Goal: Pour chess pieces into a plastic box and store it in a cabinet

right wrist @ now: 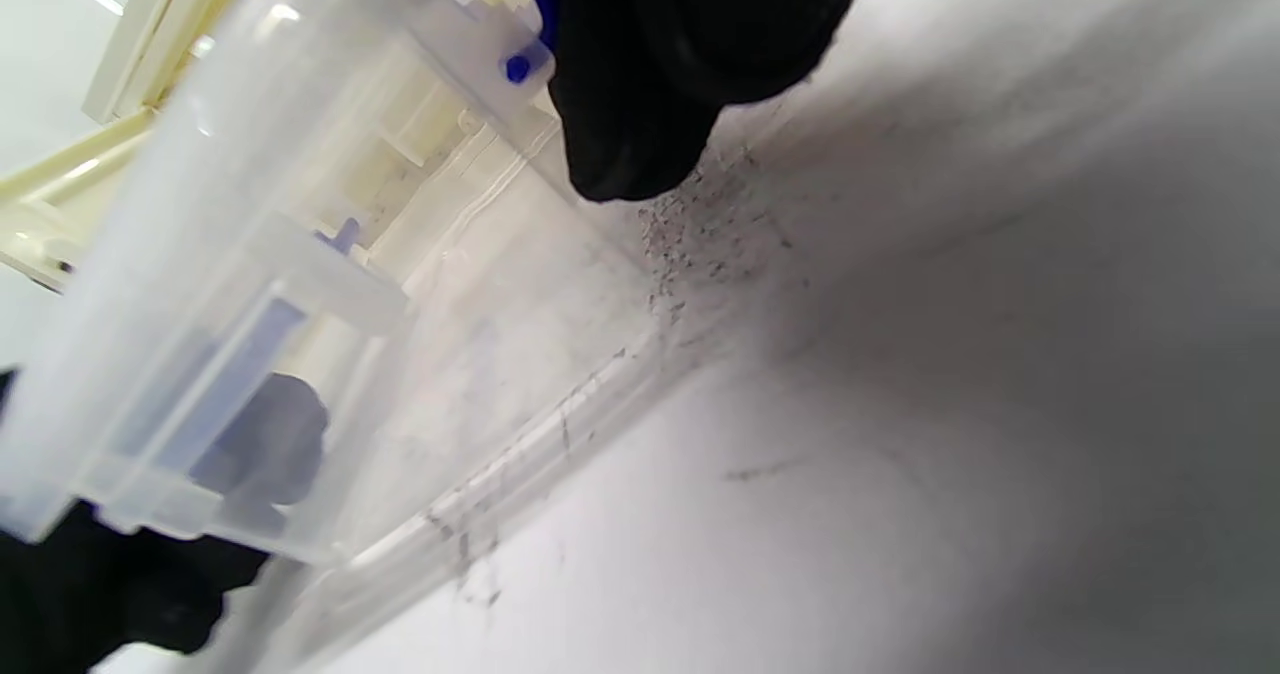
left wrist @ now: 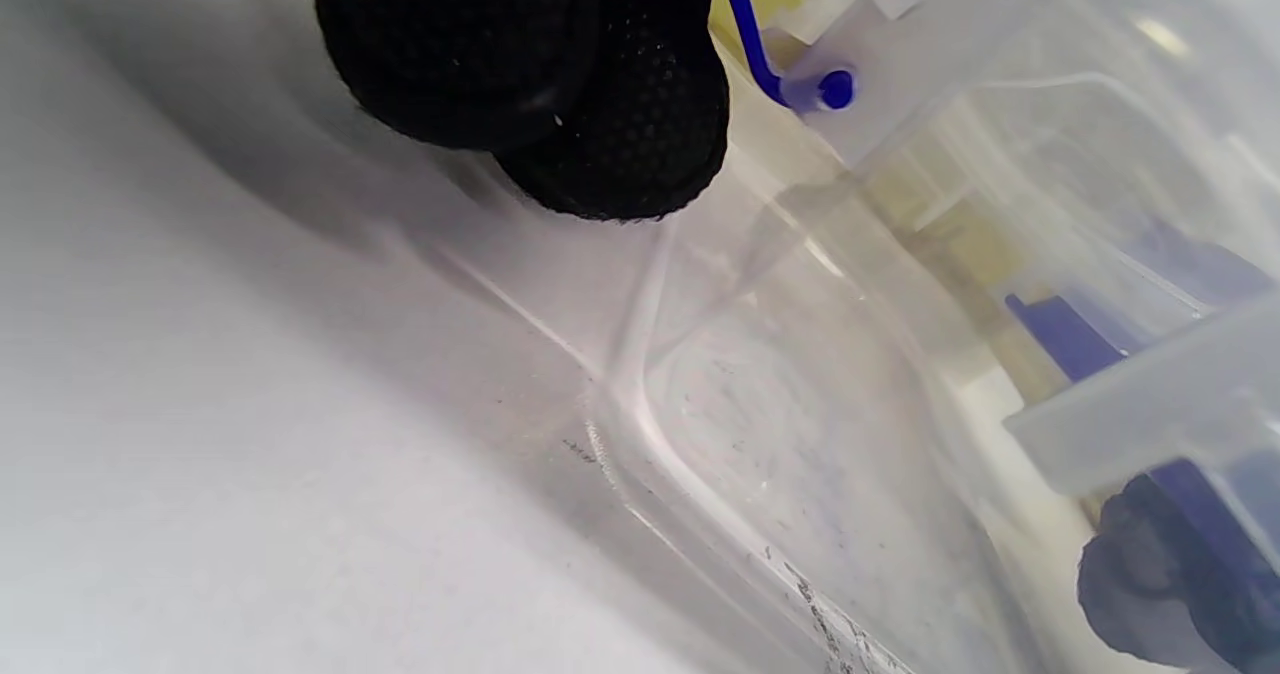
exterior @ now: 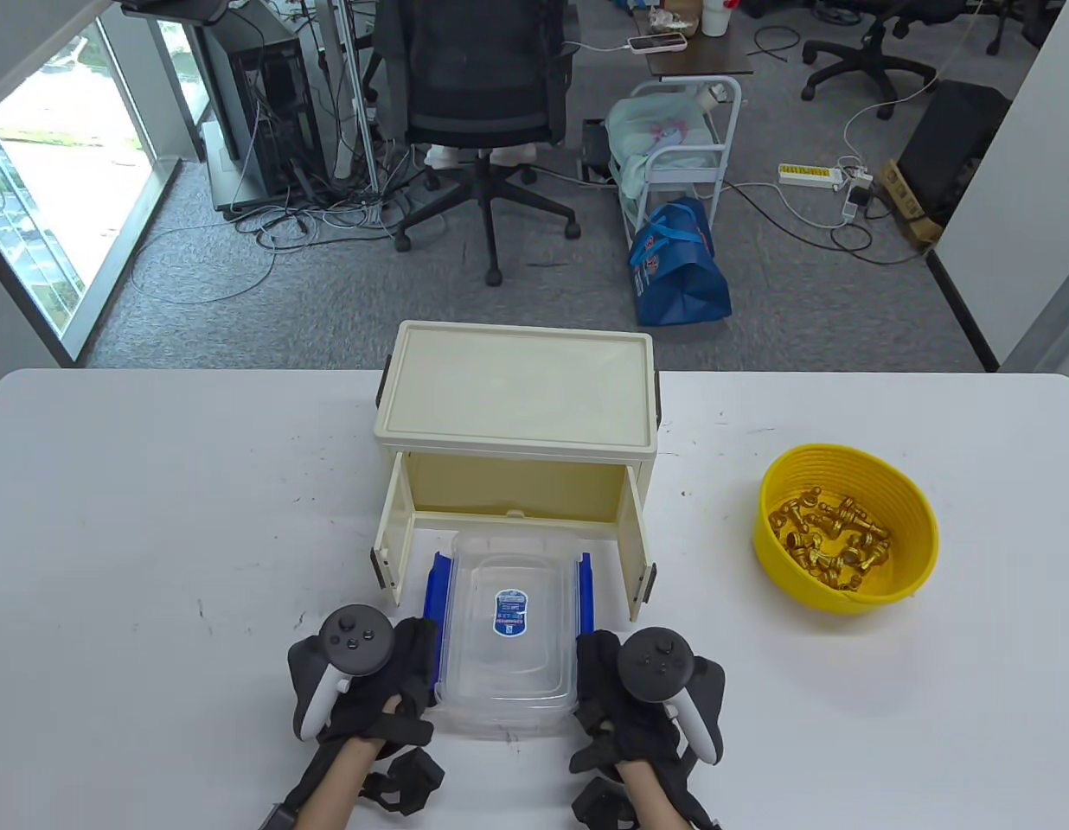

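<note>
I grip the lidded plastic box (exterior: 508, 635) with my left hand (exterior: 361, 683) and right hand (exterior: 643, 692) on opposite sides, keeping it level just before the open cabinet (exterior: 515, 415), chess pieces (exterior: 833, 540) unpoured.

Yellow bowl (exterior: 898, 510), gold chess pieces (exterior: 833, 538)

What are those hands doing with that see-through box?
Two gloved hands hold a clear plastic box with blue side clips, one on each side: the left hand on its left, the right hand on its right. The box, lid on, sits on the white table, half in front of the open cream cabinet. The gold chess pieces are still in the yellow bowl, off to the right, so nothing is poured yet.
</note>
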`<state>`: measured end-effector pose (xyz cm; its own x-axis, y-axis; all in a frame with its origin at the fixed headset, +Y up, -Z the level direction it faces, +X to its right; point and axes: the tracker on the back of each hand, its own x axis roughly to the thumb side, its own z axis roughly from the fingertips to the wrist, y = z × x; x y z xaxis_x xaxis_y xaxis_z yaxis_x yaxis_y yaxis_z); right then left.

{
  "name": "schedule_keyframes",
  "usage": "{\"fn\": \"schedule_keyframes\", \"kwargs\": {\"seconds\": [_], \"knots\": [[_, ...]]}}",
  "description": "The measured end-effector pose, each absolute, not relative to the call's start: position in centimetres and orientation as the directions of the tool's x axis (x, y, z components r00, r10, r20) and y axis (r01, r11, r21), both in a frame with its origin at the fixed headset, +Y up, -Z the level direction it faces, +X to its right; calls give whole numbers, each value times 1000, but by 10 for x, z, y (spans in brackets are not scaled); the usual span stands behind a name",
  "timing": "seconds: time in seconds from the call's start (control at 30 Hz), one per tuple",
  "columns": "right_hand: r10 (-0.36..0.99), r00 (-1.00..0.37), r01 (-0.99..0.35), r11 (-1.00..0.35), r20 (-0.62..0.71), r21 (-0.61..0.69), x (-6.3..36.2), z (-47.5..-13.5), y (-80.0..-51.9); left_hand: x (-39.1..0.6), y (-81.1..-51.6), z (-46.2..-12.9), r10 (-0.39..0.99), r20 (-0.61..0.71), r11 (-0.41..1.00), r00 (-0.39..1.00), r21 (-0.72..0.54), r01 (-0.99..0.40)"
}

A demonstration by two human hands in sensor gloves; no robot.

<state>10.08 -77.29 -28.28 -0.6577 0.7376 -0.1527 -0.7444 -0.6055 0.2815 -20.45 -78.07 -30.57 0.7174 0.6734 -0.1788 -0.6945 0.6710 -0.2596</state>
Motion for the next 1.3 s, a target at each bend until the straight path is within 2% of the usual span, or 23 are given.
{"fn": "schedule_keyframes", "kwargs": {"seconds": [0.07, 0.2, 0.33, 0.43, 0.57, 0.7, 0.97, 1.3], "knots": [[760, -626, -771, -568, -176, 289, 106, -283, -775, -210, -786, -308, 683, -193, 648, 704, -284, -707], [737, -640, -764, -580, -217, 281, 115, -283, -777, -216, -785, -309, 692, -203, 642, 692, -265, -720], [652, -724, -689, -694, -224, 209, 123, -276, -767, -220, -775, -302, 622, -183, 741, 762, -178, -647], [628, -764, -645, -740, -149, 190, 121, -269, -756, -216, -761, -292, 621, -116, 765, 775, -123, -632], [655, -755, -616, -726, 32, 305, 104, -266, -753, -200, -749, -285, 641, -31, 757, 767, -136, -639], [579, -812, -504, -755, 67, 419, 90, -267, -763, -186, -755, -287, 641, -31, 739, 767, -246, -628], [660, -748, -569, -691, 67, 446, 91, -270, -768, -185, -754, -291, 622, -40, 750, 782, -258, -610], [695, -713, -597, -669, 90, 442, 92, -271, -767, -182, -736, -285, 591, 0, 794, 807, -181, -581]]}}
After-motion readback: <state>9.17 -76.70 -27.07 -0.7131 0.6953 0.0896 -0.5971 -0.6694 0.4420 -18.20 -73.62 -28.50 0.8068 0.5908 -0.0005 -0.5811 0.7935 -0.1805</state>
